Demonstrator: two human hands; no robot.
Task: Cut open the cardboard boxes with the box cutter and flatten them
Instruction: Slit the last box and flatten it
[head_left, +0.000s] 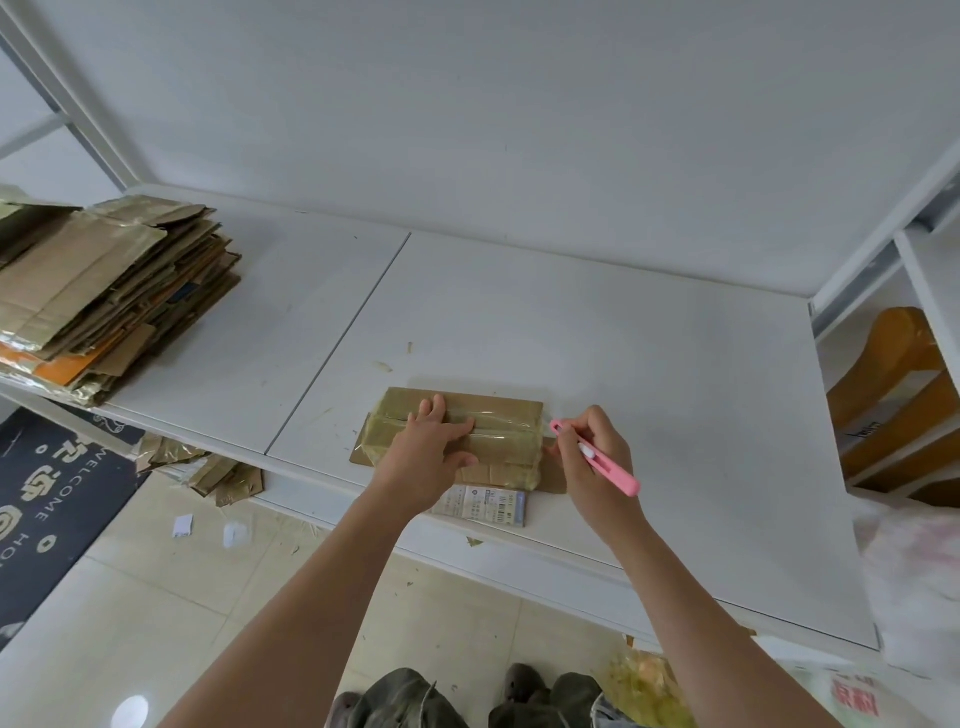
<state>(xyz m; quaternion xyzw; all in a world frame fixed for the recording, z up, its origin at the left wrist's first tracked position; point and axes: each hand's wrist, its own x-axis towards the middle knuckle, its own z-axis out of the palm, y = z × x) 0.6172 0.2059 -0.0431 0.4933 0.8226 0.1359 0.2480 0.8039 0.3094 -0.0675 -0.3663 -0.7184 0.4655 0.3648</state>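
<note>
We see a white surface (597, 322) with a thin seam across it, standing against a white wall (467, 104). On its near edge lies a printed label (480, 505) with a barcode. To the right stands a wooden chair (893, 395), and on the tiled floor (156, 597) at the left lies a dark doormat (47, 499) with pale letters, with two small white paper scraps (182, 526) near it.
</note>
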